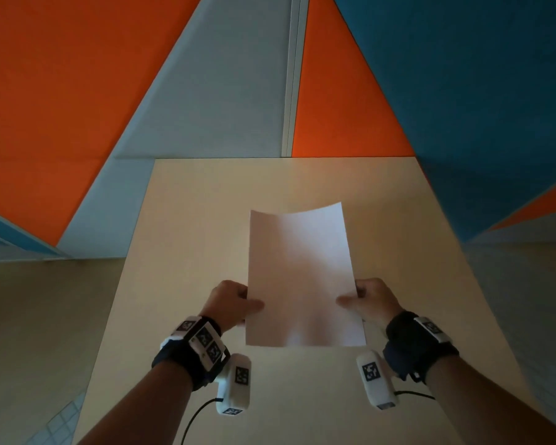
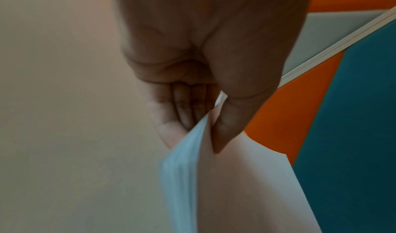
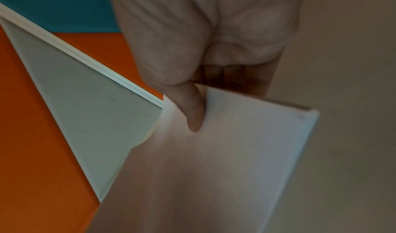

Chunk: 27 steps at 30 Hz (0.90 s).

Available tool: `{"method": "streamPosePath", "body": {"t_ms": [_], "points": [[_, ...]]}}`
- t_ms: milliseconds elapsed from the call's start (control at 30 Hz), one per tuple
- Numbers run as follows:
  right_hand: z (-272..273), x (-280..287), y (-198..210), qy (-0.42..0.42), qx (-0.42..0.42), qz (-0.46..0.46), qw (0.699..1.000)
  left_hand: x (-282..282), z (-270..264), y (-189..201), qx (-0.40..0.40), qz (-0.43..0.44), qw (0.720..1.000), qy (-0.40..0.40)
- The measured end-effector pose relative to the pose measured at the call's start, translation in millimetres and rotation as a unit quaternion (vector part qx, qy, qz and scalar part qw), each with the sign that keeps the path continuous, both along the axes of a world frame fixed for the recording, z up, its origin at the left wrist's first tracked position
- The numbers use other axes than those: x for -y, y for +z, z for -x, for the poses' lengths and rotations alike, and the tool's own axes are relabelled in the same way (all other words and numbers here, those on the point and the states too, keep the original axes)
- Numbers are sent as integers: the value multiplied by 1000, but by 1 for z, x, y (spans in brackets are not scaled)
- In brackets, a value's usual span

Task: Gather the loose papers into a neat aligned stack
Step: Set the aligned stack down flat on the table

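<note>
A stack of white papers (image 1: pixel 300 277) is held up above the light wooden table (image 1: pixel 187 220), its top edge bowed. My left hand (image 1: pixel 235 303) pinches the stack's left edge, thumb on the front and fingers behind. On the opposite edge my right hand (image 1: pixel 368 300) pinches it the same way. In the left wrist view the thumb (image 2: pixel 227 131) presses the papers (image 2: pixel 235 186), whose several sheet edges show side by side. The right wrist view shows the thumb (image 3: pixel 194 113) on the front sheet (image 3: pixel 214 169), with a sheet behind peeking out along one edge.
Wall panels in orange (image 1: pixel 61 91), grey (image 1: pixel 225 91) and blue (image 1: pixel 479 91) rise behind the table's far edge. Wrist-camera units with cables hang under both forearms. Pale floor lies to either side of the table.
</note>
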State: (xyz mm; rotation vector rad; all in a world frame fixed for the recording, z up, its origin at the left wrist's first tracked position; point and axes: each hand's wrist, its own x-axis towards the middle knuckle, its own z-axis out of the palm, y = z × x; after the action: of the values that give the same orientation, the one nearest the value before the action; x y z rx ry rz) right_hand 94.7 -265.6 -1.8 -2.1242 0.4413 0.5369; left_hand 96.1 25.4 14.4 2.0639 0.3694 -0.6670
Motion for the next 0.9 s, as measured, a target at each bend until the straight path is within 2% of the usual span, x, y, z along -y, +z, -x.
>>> {"method": "streamPosePath", "body": {"t_ms": [167,400,900], "points": [[5,-4,-16,13,-47,35,998,11,4,-11,-39,-37,999,-12],[4,-14,-21,17,-64,79,995,18,14,-20,-50,-62,997,11],[-6,-22,-27,12,-89,160,983,30,3,-21,-62,-119,991,-15]]}}
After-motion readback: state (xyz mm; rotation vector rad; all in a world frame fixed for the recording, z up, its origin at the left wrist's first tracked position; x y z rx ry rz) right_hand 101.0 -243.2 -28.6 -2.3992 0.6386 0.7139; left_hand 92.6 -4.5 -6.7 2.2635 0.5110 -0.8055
